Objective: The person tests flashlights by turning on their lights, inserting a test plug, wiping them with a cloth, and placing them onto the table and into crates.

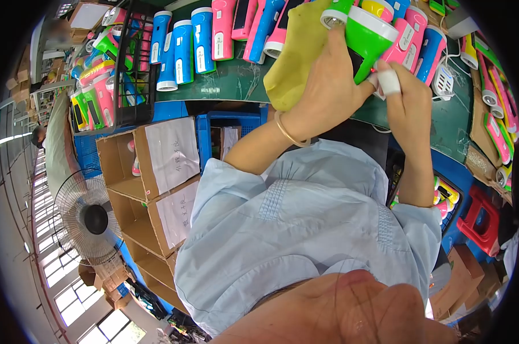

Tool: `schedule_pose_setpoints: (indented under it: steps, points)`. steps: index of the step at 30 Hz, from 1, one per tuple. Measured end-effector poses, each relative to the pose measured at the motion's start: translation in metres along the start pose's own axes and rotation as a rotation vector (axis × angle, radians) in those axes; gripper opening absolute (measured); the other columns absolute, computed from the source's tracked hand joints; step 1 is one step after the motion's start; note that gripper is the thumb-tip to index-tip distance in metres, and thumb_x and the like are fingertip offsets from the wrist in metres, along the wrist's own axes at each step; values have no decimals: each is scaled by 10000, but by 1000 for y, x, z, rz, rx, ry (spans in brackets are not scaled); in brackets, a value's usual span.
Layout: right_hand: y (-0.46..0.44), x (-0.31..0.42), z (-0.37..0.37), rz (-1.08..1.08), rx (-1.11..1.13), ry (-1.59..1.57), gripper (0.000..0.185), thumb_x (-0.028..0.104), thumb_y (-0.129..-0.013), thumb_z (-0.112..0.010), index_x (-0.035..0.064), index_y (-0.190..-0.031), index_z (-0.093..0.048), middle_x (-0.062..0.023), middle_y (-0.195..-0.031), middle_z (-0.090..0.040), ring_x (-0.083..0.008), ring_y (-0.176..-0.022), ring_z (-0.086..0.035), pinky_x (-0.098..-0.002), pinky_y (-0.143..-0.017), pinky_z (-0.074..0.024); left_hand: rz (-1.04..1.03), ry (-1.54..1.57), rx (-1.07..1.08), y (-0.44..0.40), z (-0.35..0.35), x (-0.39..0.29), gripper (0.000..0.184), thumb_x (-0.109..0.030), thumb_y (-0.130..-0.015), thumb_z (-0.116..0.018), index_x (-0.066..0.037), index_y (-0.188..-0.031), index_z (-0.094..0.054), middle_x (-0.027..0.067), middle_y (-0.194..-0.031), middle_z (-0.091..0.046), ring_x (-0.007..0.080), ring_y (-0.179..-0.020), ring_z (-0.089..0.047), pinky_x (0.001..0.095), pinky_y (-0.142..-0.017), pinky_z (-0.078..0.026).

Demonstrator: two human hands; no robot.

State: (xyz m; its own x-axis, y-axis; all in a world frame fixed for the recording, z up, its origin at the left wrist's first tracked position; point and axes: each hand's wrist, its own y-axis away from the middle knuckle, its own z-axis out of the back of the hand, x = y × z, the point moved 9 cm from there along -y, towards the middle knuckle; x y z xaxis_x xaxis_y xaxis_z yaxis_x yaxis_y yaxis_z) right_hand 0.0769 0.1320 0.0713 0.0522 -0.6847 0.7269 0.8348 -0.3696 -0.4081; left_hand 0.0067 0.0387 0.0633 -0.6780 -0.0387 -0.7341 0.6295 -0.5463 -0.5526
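Note:
A green flashlight (pixel 369 35) with a wide white rim is tilted, its head up and its narrow end down. My left hand (pixel 331 86), with a bangle at the wrist, is closed around its lower part. A small red light (pixel 373 70) glows near that end. My right hand (pixel 407 94), with white wrap on one finger, pinches at the narrow end; what its fingertips hold is hidden. A yellow-green cloth (pixel 291 63) lies beside my left hand. Behind the hands lie a pink flashlight (pixel 407 39) and a blue flashlight (pixel 431 54).
Several blue flashlights (pixel 202 43) and pink ones line the green table (pixel 236 83). A white multi-port charger (pixel 443 81) with cables is at right. A black wire basket (pixel 134 69) of flashlights stands left, above cardboard compartments (pixel 130 198). A fan (pixel 93 219) and red stool (pixel 480 221) stand lower down.

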Motion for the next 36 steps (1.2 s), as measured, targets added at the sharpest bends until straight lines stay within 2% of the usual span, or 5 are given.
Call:
schedule_pose_setpoints:
  steps: [5,11,19,27,36]
  points:
    - [17,-1,72,-17,-310,-117,300,102,-889,-429,4,-1134,-573,-74,-969,-640,-85,-781,-551,-221,-692,-429,603,884,-14,-17,10,57,299,-223,-862,-585,-17,-1033,-450,88,-893,-555,142,-790,-573,304,-638,-486]
    - [13,-31,-16,-271,289,-491,457,316,-883,-558,-23,-1188,-527,-59,-981,-620,-112,-867,-545,-270,-749,-447,457,1260,-32,-16,-19,34,250,-207,-868,-568,-56,-1048,-485,76,-923,-552,148,-834,-559,311,-727,-487]
    - [16,11,-3,117,-206,253,502,173,-669,-748,-16,-1072,-515,-161,-896,-538,-346,-773,-563,-368,-672,-469,674,1548,-156,-14,-22,42,381,-250,-879,-557,-40,-1185,-470,88,-907,-521,249,-865,-537,402,-748,-448]
    - [14,-34,-22,-256,218,-440,406,261,-829,-620,-58,-1064,-532,-81,-812,-583,-123,-731,-512,-273,-638,-420,518,1327,17,-23,-28,47,618,-544,-864,-454,5,-1147,-446,136,-1031,-555,246,-936,-564,353,-816,-454]
    - [-42,-221,269,-525,-780,117,579,481,-803,-539,-63,-990,-598,-98,-775,-599,-206,-687,-543,-329,-662,-436,470,544,-113,-119,89,151,319,-226,-911,-475,29,-1102,-486,123,-922,-569,205,-808,-589,314,-724,-493]
